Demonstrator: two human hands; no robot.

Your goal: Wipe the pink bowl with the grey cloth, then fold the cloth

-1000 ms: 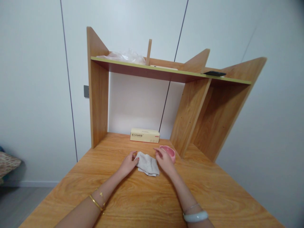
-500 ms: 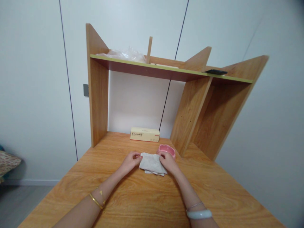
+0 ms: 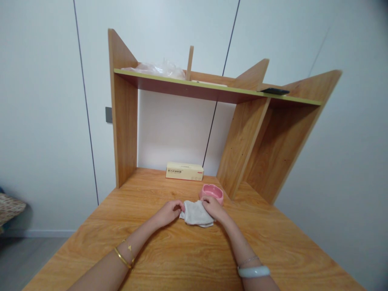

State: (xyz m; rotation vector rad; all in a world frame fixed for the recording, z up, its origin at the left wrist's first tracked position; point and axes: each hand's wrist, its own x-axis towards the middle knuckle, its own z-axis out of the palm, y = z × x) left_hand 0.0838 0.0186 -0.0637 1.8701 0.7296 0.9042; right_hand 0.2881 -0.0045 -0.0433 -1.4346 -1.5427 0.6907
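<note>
A light grey cloth [image 3: 197,214], folded into layers, lies on the wooden desk between my two hands. At its left edge my left hand [image 3: 170,212] has its fingers curled and thumb and fingertips closed on the fabric. The top right corner is pinched by my right hand [image 3: 213,207], whose fingertips partly cover it. Just behind that hand stands a pink bowl [image 3: 212,189], its front partly hidden by my fingers.
A cream box [image 3: 184,171] stands at the back of the desk [image 3: 169,250]. Above it runs a wooden shelf [image 3: 182,87] holding a clear plastic bag [image 3: 160,69] and a flat black object [image 3: 275,91]. A wooden upright [image 3: 244,149] rises behind the bowl.
The cloth's left side has folded inward and the cloth sits lower, closer to me. My left hand has moved slightly right and down; my right hand has shifted slightly down.
</note>
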